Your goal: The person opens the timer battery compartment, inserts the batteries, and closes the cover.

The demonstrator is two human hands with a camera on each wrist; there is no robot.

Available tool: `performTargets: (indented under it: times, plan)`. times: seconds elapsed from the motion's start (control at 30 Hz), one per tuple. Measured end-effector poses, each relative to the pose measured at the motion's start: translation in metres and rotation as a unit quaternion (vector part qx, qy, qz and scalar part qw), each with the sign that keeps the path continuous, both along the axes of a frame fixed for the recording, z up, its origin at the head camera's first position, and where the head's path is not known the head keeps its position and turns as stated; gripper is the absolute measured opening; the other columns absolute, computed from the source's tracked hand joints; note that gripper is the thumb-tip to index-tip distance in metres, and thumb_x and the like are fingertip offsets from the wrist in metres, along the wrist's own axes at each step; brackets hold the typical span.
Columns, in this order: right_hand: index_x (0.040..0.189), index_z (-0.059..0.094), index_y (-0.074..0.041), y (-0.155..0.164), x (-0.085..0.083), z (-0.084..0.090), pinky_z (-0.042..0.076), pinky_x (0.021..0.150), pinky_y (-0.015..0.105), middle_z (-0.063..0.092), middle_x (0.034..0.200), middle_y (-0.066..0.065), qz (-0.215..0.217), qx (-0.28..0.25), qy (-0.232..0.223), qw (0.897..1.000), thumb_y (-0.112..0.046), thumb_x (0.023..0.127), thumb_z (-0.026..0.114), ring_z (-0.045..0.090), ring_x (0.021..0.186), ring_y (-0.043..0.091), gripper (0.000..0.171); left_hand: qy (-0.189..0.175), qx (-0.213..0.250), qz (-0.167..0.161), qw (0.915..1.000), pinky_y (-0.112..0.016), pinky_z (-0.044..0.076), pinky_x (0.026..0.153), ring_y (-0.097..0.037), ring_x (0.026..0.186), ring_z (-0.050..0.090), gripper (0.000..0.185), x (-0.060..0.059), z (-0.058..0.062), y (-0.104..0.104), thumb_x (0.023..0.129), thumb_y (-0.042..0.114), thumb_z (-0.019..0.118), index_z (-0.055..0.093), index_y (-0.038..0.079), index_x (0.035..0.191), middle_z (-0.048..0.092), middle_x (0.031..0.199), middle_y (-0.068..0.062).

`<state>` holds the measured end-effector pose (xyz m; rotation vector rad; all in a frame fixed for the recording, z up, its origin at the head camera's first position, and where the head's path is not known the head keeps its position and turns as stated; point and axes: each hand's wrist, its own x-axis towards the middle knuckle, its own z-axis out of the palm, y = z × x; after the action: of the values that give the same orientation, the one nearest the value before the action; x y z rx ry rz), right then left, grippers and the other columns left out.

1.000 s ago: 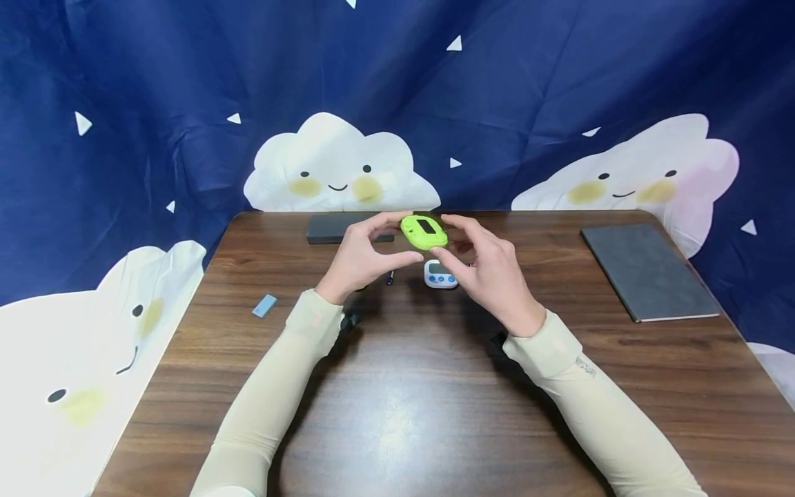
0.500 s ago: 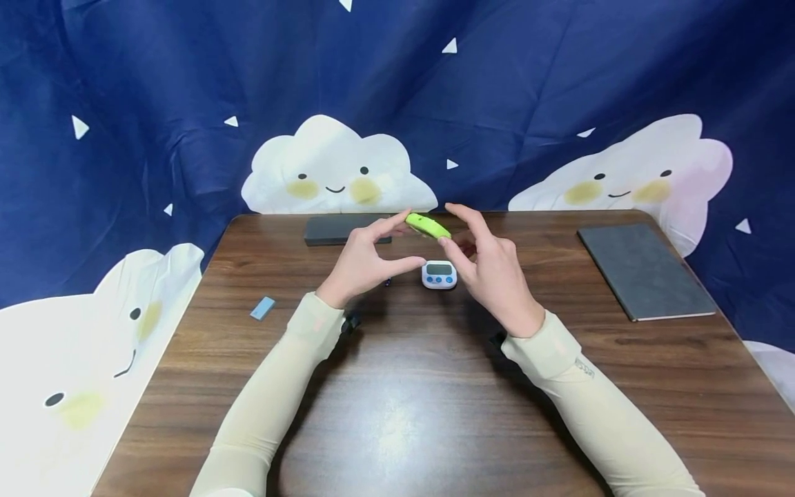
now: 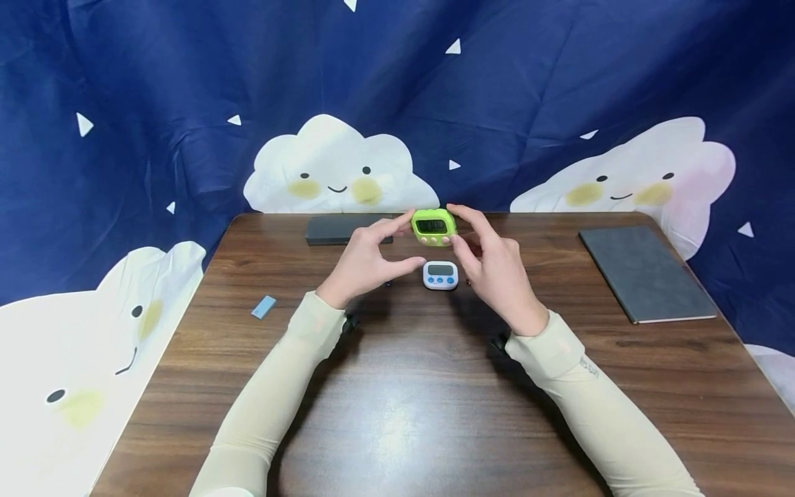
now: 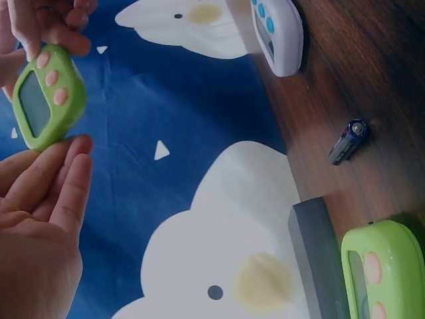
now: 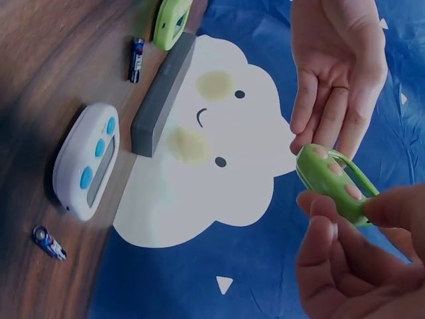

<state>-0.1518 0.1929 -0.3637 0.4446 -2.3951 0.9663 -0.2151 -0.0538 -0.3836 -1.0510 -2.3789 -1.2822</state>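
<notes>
A green digital timer [image 3: 433, 228] with pink buttons is raised above the table, its screen and buttons turned toward the head camera. My right hand [image 3: 499, 276] pinches its right end between thumb and fingers; the right wrist view shows the thumb on the timer's edge. At the other end, my left hand's [image 3: 363, 266] extended fingertips touch the timer, while its thumb stands apart below. Under the raised timer, a white timer [image 3: 440, 275] with blue buttons rests on the table. A second green timer [image 4: 384, 272] lies near my left hand, hidden behind it in the head view.
One small battery [image 5: 136, 60] lies between the white timer and second green timer, another battery [image 5: 49, 243] on the white timer's other side. A dark grey box [image 3: 329, 230] sits at the back edge, a blue block [image 3: 263, 307] at left, a dark notebook [image 3: 646, 273] at right.
The green timer has tipped from face-up through edge-on to screen-facing, and shifted slightly right. Both hands stay nearly in place; the white timer now shows fully below.
</notes>
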Motion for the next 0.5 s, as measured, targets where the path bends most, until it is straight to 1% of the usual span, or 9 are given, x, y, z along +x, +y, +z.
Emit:
performTargets:
  times: [0.07, 0.13, 0.2, 0.27, 0.3, 0.37, 0.5]
  plan:
    - [0.157, 0.061, -0.023, 0.0011, -0.0001, 0.0005, 0.053, 0.063, 0.034, 0.085, 0.095, 0.013, 0.004, -0.009, -0.014, 1.000, -0.015, 0.112, 0.069, 0.077, 0.074, 0.023, 0.047, 0.005, -0.001, 0.001, 1.0000, -0.046, 0.062, 0.105, -0.027, 0.122, 0.078, 0.081, 0.0000, 0.0006, 0.0004, 0.090, 0.024, 0.097, 0.061, 0.012, 0.162, 0.080, 0.138, -0.012]
    - [0.157, 0.062, -0.023, 0.0021, 0.0000, 0.0014, 0.052, 0.061, 0.028, 0.087, 0.099, 0.012, 0.010, -0.021, -0.034, 0.999, -0.015, 0.112, 0.069, 0.079, 0.079, 0.021, 0.046, 0.009, 0.000, 0.001, 1.0000, -0.045, 0.063, 0.103, -0.026, 0.121, 0.077, 0.080, -0.0001, 0.0009, 0.0004, 0.090, 0.023, 0.096, 0.061, 0.012, 0.161, 0.079, 0.142, -0.011]
    - [0.157, 0.061, -0.024, 0.0034, 0.0004, 0.0027, 0.051, 0.061, 0.023, 0.087, 0.100, 0.010, 0.018, -0.033, -0.062, 0.997, -0.015, 0.112, 0.068, 0.080, 0.082, 0.019, 0.046, 0.014, -0.001, -0.001, 0.9999, -0.045, 0.064, 0.102, -0.026, 0.122, 0.076, 0.079, -0.0001, 0.0014, 0.0002, 0.090, 0.021, 0.096, 0.062, 0.011, 0.161, 0.078, 0.144, -0.012]
    - [0.158, 0.060, -0.025, 0.0049, 0.0003, 0.0043, 0.049, 0.060, 0.021, 0.087, 0.095, 0.007, 0.028, -0.047, -0.095, 0.994, -0.016, 0.112, 0.068, 0.076, 0.079, 0.016, 0.047, 0.019, -0.001, -0.002, 0.9998, -0.045, 0.064, 0.101, -0.027, 0.125, 0.075, 0.078, -0.0002, 0.0015, 0.0000, 0.091, 0.019, 0.096, 0.062, 0.010, 0.161, 0.077, 0.146, -0.013]
    - [0.158, 0.059, -0.025, 0.0057, 0.0001, 0.0051, 0.049, 0.059, 0.022, 0.086, 0.092, 0.005, 0.034, -0.055, -0.113, 0.991, -0.016, 0.113, 0.068, 0.074, 0.077, 0.016, 0.047, 0.022, -0.001, -0.003, 0.9998, -0.045, 0.064, 0.101, -0.027, 0.125, 0.074, 0.078, -0.0001, 0.0020, 0.0000, 0.091, 0.018, 0.095, 0.061, 0.009, 0.161, 0.076, 0.146, -0.013]
    - [0.159, 0.058, -0.025, 0.0075, -0.0006, 0.0066, 0.051, 0.061, 0.023, 0.085, 0.090, 0.005, 0.048, -0.075, -0.147, 0.985, -0.016, 0.112, 0.069, 0.075, 0.078, 0.017, 0.049, 0.027, 0.000, -0.003, 0.9996, -0.045, 0.064, 0.100, -0.027, 0.126, 0.074, 0.078, 0.0003, 0.0027, -0.0001, 0.091, 0.017, 0.095, 0.061, 0.008, 0.160, 0.076, 0.146, -0.014]
    - [0.159, 0.059, -0.024, 0.0101, -0.0034, 0.0084, 0.056, 0.064, 0.023, 0.086, 0.097, 0.009, 0.072, -0.113, -0.192, 0.972, -0.016, 0.110, 0.073, 0.078, 0.083, 0.017, 0.052, 0.028, 0.008, -0.003, 0.9996, -0.046, 0.064, 0.101, -0.029, 0.128, 0.074, 0.075, 0.0012, 0.0035, -0.0009, 0.092, 0.016, 0.094, 0.062, 0.006, 0.159, 0.076, 0.145, -0.015]
